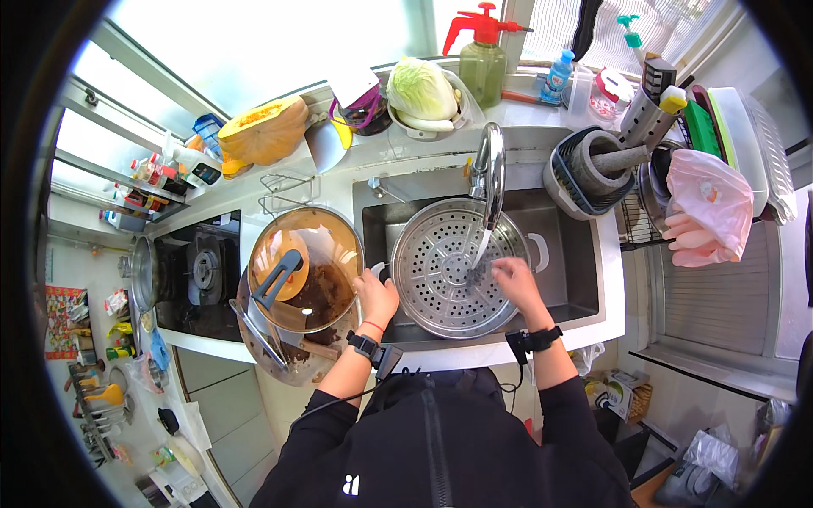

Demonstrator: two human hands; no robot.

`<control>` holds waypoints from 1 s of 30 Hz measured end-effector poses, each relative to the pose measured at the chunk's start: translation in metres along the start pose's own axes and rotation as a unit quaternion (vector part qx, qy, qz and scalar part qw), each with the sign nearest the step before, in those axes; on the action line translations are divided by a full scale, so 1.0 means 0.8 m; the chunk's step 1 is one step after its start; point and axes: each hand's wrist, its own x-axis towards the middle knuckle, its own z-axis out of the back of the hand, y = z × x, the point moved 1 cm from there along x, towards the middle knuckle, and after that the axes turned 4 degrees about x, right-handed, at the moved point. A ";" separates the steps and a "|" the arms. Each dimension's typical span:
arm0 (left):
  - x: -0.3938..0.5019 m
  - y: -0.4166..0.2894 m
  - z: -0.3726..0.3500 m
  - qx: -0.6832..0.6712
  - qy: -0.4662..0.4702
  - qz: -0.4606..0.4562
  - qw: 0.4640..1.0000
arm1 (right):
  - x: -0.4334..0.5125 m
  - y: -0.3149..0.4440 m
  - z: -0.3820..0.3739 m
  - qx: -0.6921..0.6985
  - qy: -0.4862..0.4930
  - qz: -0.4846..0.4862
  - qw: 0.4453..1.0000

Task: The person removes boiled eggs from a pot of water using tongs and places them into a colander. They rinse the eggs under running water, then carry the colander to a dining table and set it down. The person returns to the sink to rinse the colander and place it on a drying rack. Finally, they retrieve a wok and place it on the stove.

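A round stainless steel steamer tray (432, 305) with a perforated bottom rests over the sink (575, 273). My left hand (379, 297) is at the tray's left loop handle (380, 271), with its fingers curled there. In my right hand (517, 286) is a grey steel wool scourer (477, 274), pressed against the holed bottom right of centre. Water runs from the chrome faucet (494, 178) onto the tray beside the scourer. The tray's right handle (538, 253) sticks out over the basin.
Left of the sink, a glass lid (330, 254) lies over a round board (260, 355) with a knife (257, 333). Beyond is a gas hob (203, 273). A stone mortar (594, 165) stands right of the basin. Pumpkin (263, 130), cabbage (419, 89) and a spray bottle (484, 73) line the back.
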 end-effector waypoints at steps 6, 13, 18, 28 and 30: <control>0.017 0.031 -0.025 -0.181 0.048 0.042 0.981 | 0.037 0.089 0.035 0.221 -0.044 0.072 0.972; 0.019 0.035 -0.021 -0.427 0.179 0.138 0.875 | 0.004 0.242 0.044 -0.065 -0.080 0.217 0.971; 0.021 0.042 -0.026 -0.483 0.201 0.177 0.833 | 0.003 0.274 0.004 -0.108 -0.164 0.236 0.952; 0.016 0.039 -0.020 -0.505 0.217 0.199 0.812 | 0.059 0.188 0.026 -0.004 -0.119 0.251 0.961; 0.014 0.040 -0.022 -0.492 0.213 0.212 0.817 | 0.076 0.143 0.027 -0.067 -0.141 0.130 0.979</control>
